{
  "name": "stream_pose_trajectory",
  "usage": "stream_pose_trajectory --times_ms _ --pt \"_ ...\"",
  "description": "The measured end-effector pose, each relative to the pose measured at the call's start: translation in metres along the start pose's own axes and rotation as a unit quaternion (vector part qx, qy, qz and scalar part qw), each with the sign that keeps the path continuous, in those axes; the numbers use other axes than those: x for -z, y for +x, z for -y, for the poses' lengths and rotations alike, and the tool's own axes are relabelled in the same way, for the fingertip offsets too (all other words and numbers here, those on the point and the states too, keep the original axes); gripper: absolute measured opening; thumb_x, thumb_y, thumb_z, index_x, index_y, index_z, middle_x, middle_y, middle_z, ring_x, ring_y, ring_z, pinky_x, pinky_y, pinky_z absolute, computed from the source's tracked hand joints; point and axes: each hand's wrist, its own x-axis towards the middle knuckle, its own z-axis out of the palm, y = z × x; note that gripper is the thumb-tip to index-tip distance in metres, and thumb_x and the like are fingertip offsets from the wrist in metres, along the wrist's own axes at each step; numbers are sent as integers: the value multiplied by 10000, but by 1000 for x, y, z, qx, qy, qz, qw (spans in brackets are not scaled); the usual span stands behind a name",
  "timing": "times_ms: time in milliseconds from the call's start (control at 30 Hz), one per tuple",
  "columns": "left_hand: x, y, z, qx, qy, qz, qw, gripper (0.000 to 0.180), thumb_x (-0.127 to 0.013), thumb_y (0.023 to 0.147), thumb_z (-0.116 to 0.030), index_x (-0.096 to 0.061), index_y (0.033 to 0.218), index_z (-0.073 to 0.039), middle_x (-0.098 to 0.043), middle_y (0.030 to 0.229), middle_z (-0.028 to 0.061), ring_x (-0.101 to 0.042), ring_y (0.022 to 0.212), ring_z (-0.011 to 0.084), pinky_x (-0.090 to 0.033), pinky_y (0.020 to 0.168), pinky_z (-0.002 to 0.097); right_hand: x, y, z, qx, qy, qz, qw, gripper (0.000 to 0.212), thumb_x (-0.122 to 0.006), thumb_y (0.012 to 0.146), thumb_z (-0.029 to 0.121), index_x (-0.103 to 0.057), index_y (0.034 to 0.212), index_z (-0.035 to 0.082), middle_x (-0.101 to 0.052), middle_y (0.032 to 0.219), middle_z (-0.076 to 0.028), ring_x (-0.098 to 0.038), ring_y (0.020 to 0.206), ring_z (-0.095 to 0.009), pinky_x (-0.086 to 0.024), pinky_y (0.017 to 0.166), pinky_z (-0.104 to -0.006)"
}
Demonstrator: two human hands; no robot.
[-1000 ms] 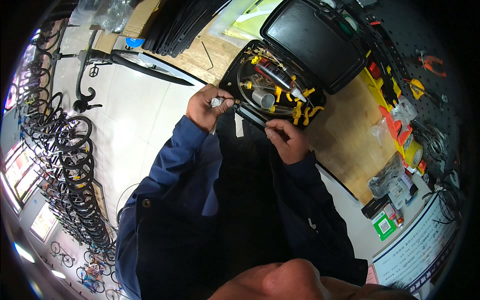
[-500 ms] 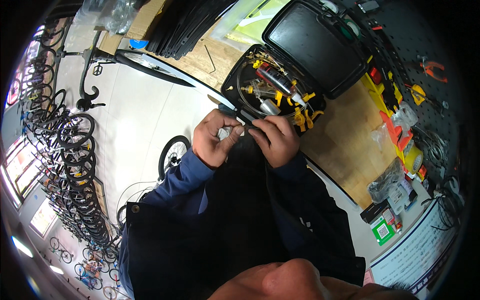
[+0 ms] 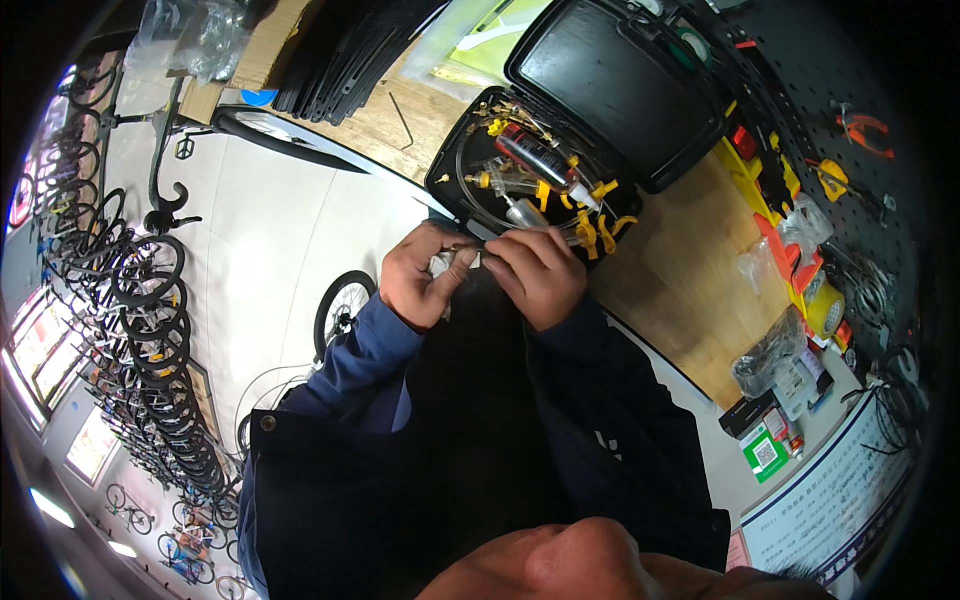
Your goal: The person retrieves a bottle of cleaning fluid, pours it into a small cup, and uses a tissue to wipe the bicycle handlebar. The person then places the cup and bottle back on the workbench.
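In front of my dark apron, both hands meet near the bench edge. My left hand (image 3: 408, 282) is closed around a crumpled white tissue (image 3: 440, 263), thumb against the fingers. My right hand (image 3: 548, 282) pinches with thumb and fingertips right beside the left thumb; whatever small thing sits between them is too hidden to name. Just beyond my hands lies an open black case (image 3: 437, 182). Inside it are a dark bottle with a red band and white nozzle (image 3: 545, 160), yellow plastic clips (image 3: 592, 236), clear tubing and a syringe-like part.
The case's lid (image 3: 615, 85) leans back over the wooden bench (image 3: 670, 290). A hex key (image 3: 401, 118) lies left of the case, near stacked black strips (image 3: 350, 55). Tape (image 3: 826, 310) and plastic bags line the right side below a pegboard. Bicycles (image 3: 150, 300) stand on the left.
My right hand has shifted left, closing the gap to the left hand. The thin piece seen between the fingertips is now mostly covered. The whole view has turned slightly.
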Motion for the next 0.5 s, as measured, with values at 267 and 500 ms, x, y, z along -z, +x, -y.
stream_pose_trajectory --times_ms 267,500 --pt "-5 3 10 86 -106 -34 990 228 -739 1011 -195 -751 1073 25 -736 941 102 -681 881 176 -526 822 302 57 -27 -57 -128 -108 83 982 464 -859 848 218 -697 1270 111 -706 1131 -82 -637 1123 -307 -542 970 -440" --pt "4 8 -6 42 -103 -78 991 244 -707 1035 -210 -754 1085 24 -716 916 83 -654 861 148 -500 835 281 59 -25 -55 -13 -168 50 984 406 -806 886 207 -687 1263 118 -718 1107 -74 -631 1110 -316 -548 946 -442"
